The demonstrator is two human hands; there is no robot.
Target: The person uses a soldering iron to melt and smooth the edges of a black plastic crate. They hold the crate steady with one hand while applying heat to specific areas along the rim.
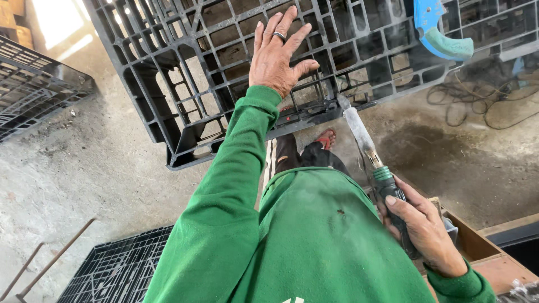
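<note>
1. The left hand (278, 53) is pressing flat, fingers spread open, against the black pallet (185, 67), which is standing tilted on edge on the concrete floor (84, 174) in front of the person.
2. The right hand (424, 230) is gripping the dark handle of a blade tool (370, 154), fingers closed around it; the flat metal blade is pointing up, its tip touching the pallet's lower edge, where faint smoke seems to be rising.
3. The pallet is looking stiff and fairly heavy: rigid moulded plastic in an open grid. Its ribs are offering many holds, and the palm is steadying it near the lower rim; tipped as it is, it could slide on the dusty floor.
4. The tool is looking light and rigid; the blade may be hot, so the handle is the only safe hold.
5. No labels or signs are showing. A blue-green object (441, 33) is hanging at upper right, cables (483, 101) are lying beyond, more pallets (33, 84) are lying left and below, and a wooden box (483, 252) is sitting at right.
</note>
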